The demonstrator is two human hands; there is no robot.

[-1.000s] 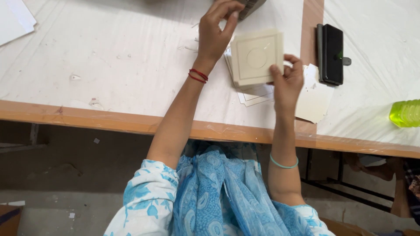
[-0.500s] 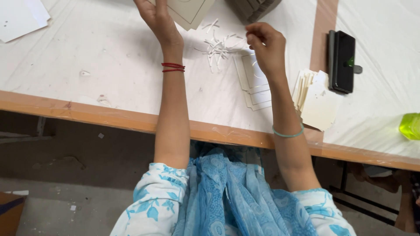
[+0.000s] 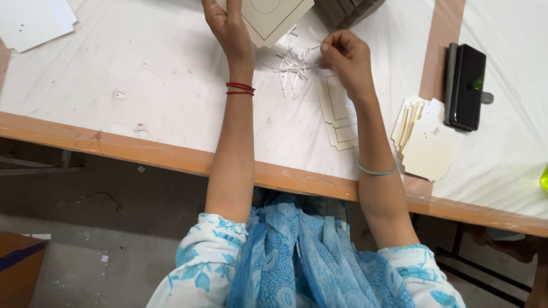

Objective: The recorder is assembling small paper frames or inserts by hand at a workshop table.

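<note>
Head view: nearest, blue patterned sleeves are seen below the wooden table edge, and two bare forearms are stretched away over the white table cover. Near the right edge, a fanned stack of cream card pieces is laid flat, with a black device just beyond it. Under the right forearm, a second pile of scored cream cards is seen. Farther off, between the hands, a scatter of thin white strips is spread on the cover. The right hand is curled over these strips, fingertips pinched together at the far left of the fist; something thin seems to be nipped there, though whether a strip is actually held cannot be told. The left hand is laid with fingers extended and flat against the square cream card at the far edge, pressing on it rather than gripping it; the wrist is marked by red threads, the right by a teal band. The card is judged light, stiff enough to keep its shape yet easily creased, so it is best taken by an edge or corner. The strips are judged feather-light and flimsy, needing a fingertip pinch. A dark grey stack is partly seen farthest away.
</note>
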